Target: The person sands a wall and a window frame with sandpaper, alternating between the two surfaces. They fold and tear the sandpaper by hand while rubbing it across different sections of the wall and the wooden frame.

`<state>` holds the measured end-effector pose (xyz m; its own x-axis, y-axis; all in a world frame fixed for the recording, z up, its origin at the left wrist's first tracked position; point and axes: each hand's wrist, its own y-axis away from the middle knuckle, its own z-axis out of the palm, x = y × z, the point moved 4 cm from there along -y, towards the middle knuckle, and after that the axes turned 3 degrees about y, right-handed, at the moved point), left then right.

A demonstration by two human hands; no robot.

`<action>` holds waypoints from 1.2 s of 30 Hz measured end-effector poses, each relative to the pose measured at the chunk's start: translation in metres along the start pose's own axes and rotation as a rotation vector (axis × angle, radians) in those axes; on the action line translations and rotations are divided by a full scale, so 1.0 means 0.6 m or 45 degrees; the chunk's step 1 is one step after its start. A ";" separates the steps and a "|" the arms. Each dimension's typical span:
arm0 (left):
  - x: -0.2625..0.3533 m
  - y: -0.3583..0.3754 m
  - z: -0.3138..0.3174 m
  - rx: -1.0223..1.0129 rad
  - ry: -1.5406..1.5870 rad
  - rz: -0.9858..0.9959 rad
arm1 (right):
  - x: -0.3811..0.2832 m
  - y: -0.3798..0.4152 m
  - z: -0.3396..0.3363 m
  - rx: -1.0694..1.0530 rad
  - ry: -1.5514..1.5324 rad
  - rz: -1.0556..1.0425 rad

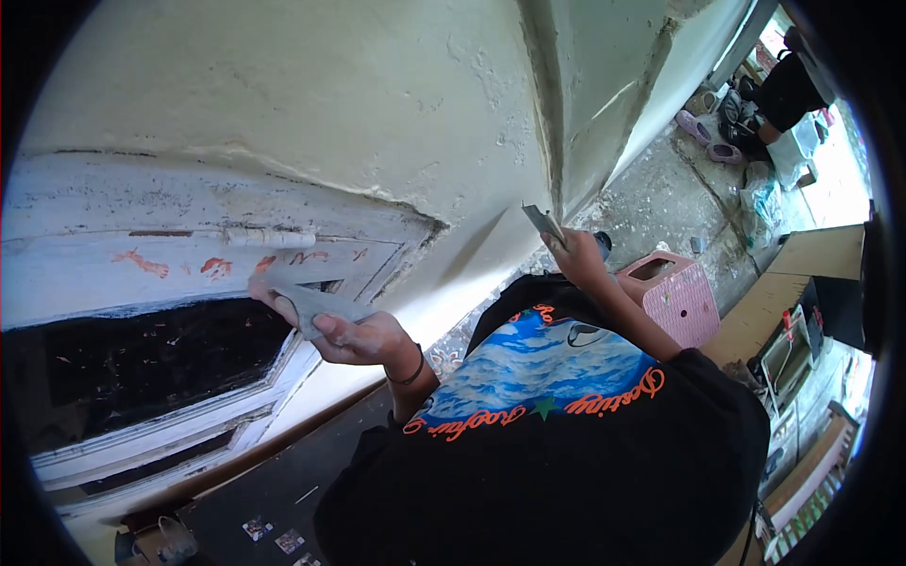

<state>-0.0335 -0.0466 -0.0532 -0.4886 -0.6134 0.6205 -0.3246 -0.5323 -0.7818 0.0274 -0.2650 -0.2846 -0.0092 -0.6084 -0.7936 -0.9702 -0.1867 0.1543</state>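
Note:
My left hand (363, 341) is closed round a folded grey sheet (326, 307), with the thumb on top. The fingertips look dusty and lie close to the white painted window frame (85, 274), which has orange-red smears and a white hinge-like cylinder (269, 237). My right hand (578, 257) is raised near the wall corner and grips a flat grey scraper (540, 222), its blade pointing up and left. The wall (359, 94) above is cream with rough, chipped patches.
A pink stool (675, 297) stands on the speckled floor (651, 208) at the right. Beyond it are pink shoes (694, 127), plastic bags (763, 203) and part of another person (791, 94). Cardboard (797, 274) lies at the right, and a dark surface (255, 481) at the lower left.

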 end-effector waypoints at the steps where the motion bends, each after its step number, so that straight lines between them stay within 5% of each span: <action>1: -0.010 0.004 -0.011 -0.042 -0.064 0.096 | 0.005 0.007 -0.005 0.093 -0.104 0.005; 2: -0.012 0.012 -0.016 -0.040 -0.080 0.080 | 0.008 0.012 -0.001 0.074 -0.096 0.012; 4: -0.013 0.035 -0.011 -0.220 0.121 0.008 | 0.007 0.010 -0.006 0.054 -0.837 0.228; 6: -0.029 0.066 -0.012 -0.291 0.283 -0.287 | -0.032 0.008 -0.039 -0.096 -0.873 0.286; 8: -0.044 0.077 -0.011 -0.514 0.249 -0.601 | -0.089 0.011 -0.052 -0.192 -1.642 0.331; 14: -0.065 0.092 0.010 -0.807 0.394 -1.174 | -0.126 0.004 -0.056 -0.401 -2.001 0.287; 23: -0.074 0.123 0.039 -1.139 0.690 -1.507 | -0.135 0.004 -0.041 -0.542 -2.017 0.272; 36: -0.071 0.135 0.066 -1.290 0.729 -1.570 | -0.133 0.013 -0.065 -0.499 -1.776 0.142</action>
<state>-0.0068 -0.0870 -0.1405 0.2971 0.2454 0.9228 -0.9468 0.2012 0.2513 0.0302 -0.2481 -0.1970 -0.5235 0.5537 -0.6476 -0.8237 -0.5232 0.2185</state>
